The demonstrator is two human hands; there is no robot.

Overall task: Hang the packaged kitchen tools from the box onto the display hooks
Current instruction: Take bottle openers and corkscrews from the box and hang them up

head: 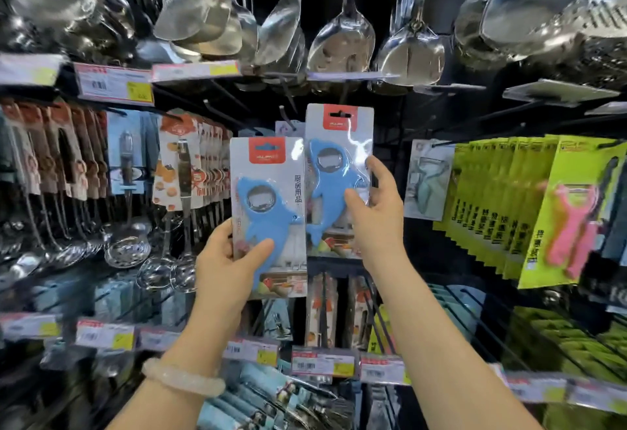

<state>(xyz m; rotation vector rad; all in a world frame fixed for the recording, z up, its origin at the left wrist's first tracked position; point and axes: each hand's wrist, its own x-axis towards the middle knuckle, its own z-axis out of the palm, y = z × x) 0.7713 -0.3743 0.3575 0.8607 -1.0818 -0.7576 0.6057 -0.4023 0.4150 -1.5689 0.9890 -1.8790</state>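
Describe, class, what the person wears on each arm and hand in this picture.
Both forearms are bare, with no sleeves in view. The left wrist carries a pale, translucent bangle, smooth and rounded. The left hand and right hand wear no gloves or visible rings.

Blue dolphin openers point(268, 216) under red header cards point(267, 150); lime-green packs point(492, 199).

I see a dark wire display rack point(420, 117) whose hooks point(288, 121) carry steel ladles point(342, 39) along the top, brown-carded tools point(61, 148) at left, green peeler packs point(502, 199) at right, with price tags point(115, 85) clipped along its rails.
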